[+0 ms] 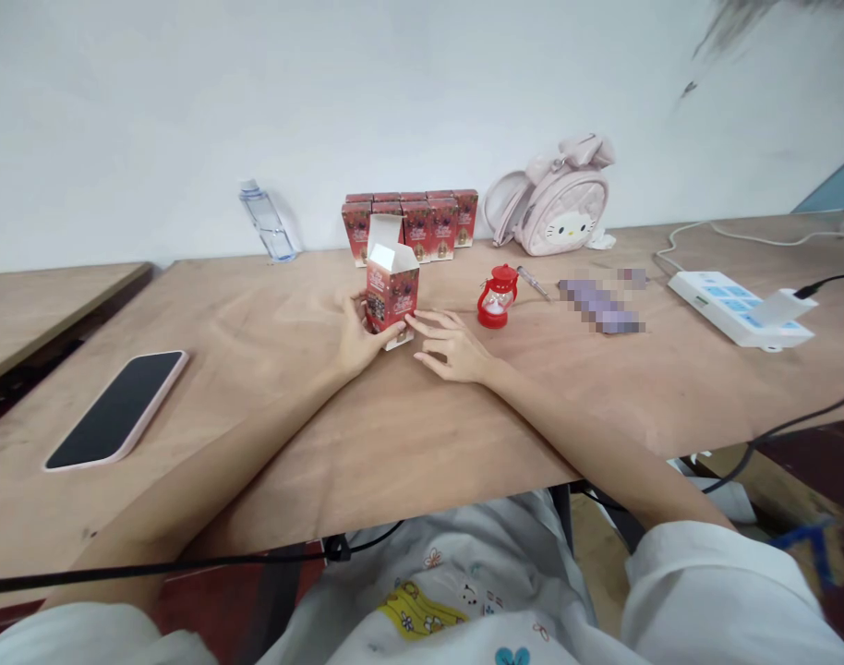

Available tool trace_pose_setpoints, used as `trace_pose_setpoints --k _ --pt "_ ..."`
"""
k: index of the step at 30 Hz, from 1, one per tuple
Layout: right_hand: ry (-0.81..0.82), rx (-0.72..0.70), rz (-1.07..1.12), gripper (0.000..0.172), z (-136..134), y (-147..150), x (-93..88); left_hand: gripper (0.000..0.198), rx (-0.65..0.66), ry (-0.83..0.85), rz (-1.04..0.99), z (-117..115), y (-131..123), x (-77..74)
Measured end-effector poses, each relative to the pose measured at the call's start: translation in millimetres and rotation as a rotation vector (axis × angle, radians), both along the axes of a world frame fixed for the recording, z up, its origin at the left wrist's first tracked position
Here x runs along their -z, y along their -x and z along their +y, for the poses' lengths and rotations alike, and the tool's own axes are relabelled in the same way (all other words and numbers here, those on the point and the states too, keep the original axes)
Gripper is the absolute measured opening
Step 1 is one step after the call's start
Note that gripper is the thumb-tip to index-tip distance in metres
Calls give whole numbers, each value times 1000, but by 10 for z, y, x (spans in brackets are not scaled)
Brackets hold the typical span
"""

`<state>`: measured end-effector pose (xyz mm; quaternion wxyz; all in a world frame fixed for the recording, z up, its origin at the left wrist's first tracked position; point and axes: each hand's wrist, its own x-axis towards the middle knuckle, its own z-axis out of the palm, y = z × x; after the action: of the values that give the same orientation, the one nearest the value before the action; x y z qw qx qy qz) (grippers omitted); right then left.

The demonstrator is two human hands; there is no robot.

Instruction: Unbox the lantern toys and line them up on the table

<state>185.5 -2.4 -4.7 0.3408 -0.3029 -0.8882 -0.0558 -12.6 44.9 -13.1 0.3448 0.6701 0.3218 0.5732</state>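
A small red printed carton stands upright with its top flap raised, the white inside of the flap showing. My left hand is wrapped round its left side and lower front, thumb across the front. My right hand lies to the right of the carton, fingers spread and pointing at it, the fingertips at or very near its lower right edge; I cannot tell if they touch. To the right of that hand stands a little red lantern with a clear middle.
Several matching red cartons stand in rows by the wall. A clear bottle leans at the back left; a phone lies at left. Rightward are a pink bag, a pen, a blurred purple item and a white power strip.
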Motion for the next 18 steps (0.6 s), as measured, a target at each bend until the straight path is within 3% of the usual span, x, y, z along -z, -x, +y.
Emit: trace_pose_setpoints --k 5,11,15,18 --pt "-54 200 134 21 -10 -71 -77 72 34 26 4 32 2 -4" --pt "-33 541 546 42 85 -439 -181 77 126 241 -46 80 33 -9" --pt "17 621 678 64 214 -611 -171 78 190 270 -50 73 5 -9" --pt "95 601 688 70 301 -648 -93 74 203 283 -36 46 -8 -28"
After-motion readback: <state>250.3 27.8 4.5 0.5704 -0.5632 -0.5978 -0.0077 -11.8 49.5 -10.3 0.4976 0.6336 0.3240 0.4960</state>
